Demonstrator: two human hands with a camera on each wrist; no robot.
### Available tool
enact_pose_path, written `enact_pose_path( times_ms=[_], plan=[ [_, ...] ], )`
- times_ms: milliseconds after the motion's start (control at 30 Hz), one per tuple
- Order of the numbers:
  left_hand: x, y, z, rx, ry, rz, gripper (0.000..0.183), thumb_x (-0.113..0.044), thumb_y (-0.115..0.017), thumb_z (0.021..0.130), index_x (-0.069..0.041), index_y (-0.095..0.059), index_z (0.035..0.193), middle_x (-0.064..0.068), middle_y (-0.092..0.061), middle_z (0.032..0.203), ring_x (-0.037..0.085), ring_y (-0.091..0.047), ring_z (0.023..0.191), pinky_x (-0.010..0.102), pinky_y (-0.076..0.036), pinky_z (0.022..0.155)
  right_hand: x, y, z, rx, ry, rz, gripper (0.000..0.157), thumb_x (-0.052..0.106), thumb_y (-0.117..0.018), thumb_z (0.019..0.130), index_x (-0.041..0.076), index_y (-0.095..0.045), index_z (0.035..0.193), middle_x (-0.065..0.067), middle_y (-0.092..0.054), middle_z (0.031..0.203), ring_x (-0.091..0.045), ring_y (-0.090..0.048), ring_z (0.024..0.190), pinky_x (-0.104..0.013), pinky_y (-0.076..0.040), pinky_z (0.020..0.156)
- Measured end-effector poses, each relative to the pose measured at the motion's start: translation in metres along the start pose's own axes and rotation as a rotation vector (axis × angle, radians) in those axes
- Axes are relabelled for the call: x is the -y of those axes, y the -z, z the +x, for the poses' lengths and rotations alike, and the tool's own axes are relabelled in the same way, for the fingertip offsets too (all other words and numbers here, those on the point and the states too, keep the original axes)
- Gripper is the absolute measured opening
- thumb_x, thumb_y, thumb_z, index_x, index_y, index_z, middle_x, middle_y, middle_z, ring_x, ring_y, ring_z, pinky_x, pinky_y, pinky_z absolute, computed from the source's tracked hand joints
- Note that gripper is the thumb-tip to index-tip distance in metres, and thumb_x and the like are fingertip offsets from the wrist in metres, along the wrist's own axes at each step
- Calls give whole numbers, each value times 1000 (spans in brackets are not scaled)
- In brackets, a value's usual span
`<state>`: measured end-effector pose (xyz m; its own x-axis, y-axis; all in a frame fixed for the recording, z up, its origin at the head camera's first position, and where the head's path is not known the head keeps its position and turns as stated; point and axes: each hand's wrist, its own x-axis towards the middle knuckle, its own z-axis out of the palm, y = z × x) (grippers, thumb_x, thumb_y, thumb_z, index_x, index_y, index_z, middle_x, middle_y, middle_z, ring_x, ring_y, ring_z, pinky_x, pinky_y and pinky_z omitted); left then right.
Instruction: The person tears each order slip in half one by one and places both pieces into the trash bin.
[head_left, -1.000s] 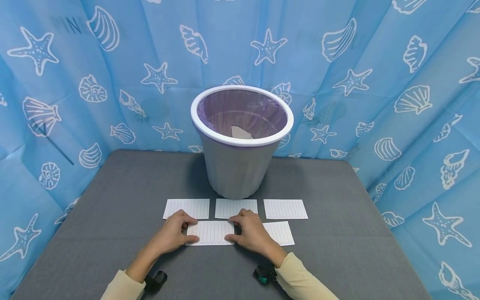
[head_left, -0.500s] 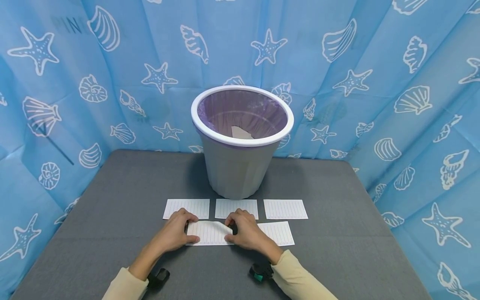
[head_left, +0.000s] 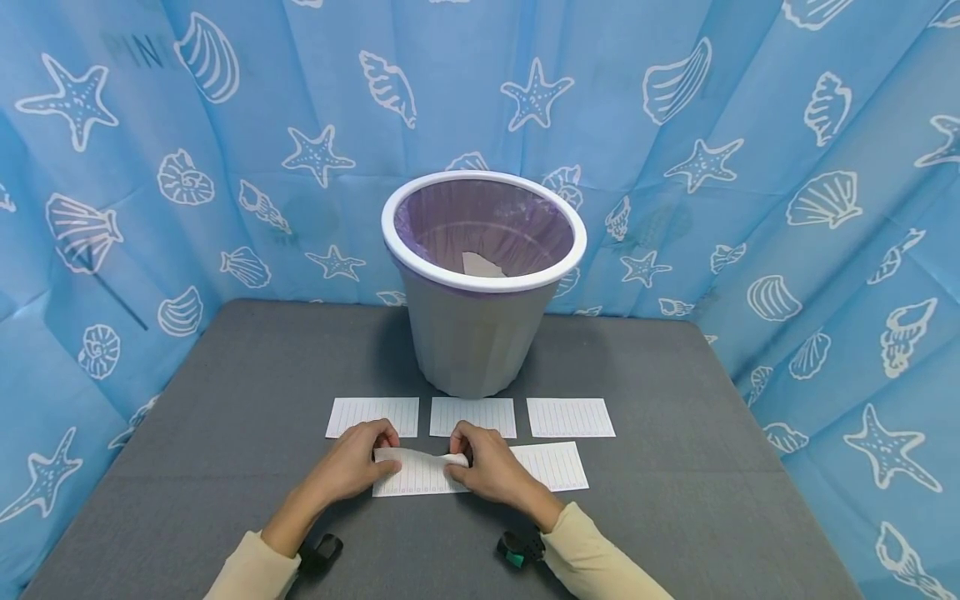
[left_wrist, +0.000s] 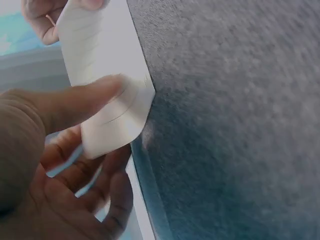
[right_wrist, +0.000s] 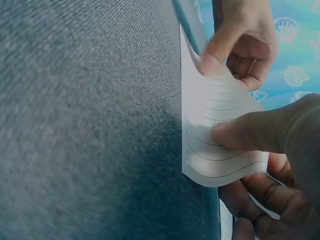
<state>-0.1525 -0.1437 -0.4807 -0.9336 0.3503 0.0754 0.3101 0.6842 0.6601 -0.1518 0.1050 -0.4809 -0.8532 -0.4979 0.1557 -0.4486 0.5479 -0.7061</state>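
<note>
A lined white paper sheet [head_left: 416, 477] lies between both hands, its far edge lifted and curved. My left hand [head_left: 356, 458] pinches its left end, thumb on top and fingers beneath, as the left wrist view shows with the sheet [left_wrist: 107, 55] bending near the thumb. At the other end my right hand [head_left: 491, 462] pinches it the same way; in the right wrist view the thumb presses the lined face of the sheet [right_wrist: 200, 105] near small printed squares. The near edge of the sheet stays close to the grey table.
Three more lined sheets form a row behind: left [head_left: 375, 415], middle [head_left: 472, 415] and right [head_left: 572, 417]. Another sheet [head_left: 555, 467] lies partly behind my right hand. A grey trash bin [head_left: 480, 342] with a purple liner and a white piece inside stands at the table's [head_left: 660, 500] back.
The sheet lay flat one second ago; its right far corner rose first, and now the whole far edge is raised and curved. My right hand has shifted slightly left.
</note>
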Motion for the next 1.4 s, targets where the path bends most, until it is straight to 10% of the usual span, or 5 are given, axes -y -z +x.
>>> enact_pose_path(
  times_ms=[267, 1400],
  plan=[
    [-6, 6, 8, 23, -89, -87, 4, -13, -74, 93, -11, -72, 91, -7, -65, 87, 8, -52, 76, 30, -45, 70, 0, 8, 0, -34, -13, 36, 27, 6, -81, 83, 11, -55, 85, 5, -49, 71, -3, -42, 62, -21, -35, 55],
    [-79, 39, 59, 10, -176, -208, 11, -16, -69, 98, -7, -75, 103, 4, -70, 96, 20, -56, 73, 32, -48, 63, 15, 90, 6, -274, 20, 90, 9, 16, -72, 96, 8, -72, 100, 1, -70, 91, -13, -58, 74, -32, -48, 67]
  ],
)
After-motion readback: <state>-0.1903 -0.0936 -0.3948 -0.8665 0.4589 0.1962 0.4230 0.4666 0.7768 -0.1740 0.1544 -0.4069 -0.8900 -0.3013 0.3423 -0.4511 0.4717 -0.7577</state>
